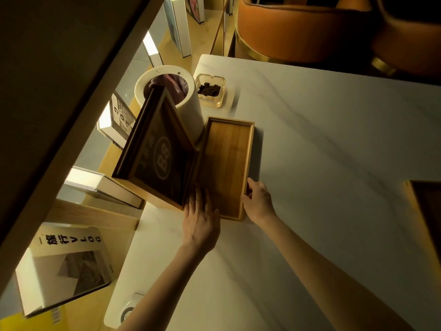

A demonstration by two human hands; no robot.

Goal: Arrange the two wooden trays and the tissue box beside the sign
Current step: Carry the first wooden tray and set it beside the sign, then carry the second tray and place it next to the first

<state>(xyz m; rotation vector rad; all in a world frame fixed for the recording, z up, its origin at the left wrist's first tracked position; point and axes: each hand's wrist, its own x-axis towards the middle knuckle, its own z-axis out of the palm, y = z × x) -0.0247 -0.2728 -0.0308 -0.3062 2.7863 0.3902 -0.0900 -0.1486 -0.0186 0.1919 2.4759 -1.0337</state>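
Observation:
A long light wooden tray (225, 163) lies flat on the white marble table (322, 144), its left side against the sign. The sign (157, 151) is a dark framed board marked "88", tilted on a pale wooden base. My left hand (201, 218) rests with its fingers on the tray's near-left corner, by the sign's base. My right hand (257, 201) grips the tray's near-right rim. A second wooden tray (427, 211), darker inside, is cut off by the right edge of the view. No tissue box is in view.
A white cylindrical bin (183, 101) with a purple liner stands behind the sign. A glass ashtray (211, 90) sits at the table's far-left corner. Books (64, 266) lie on shelves to the left. An orange chair (298, 27) stands beyond the table.

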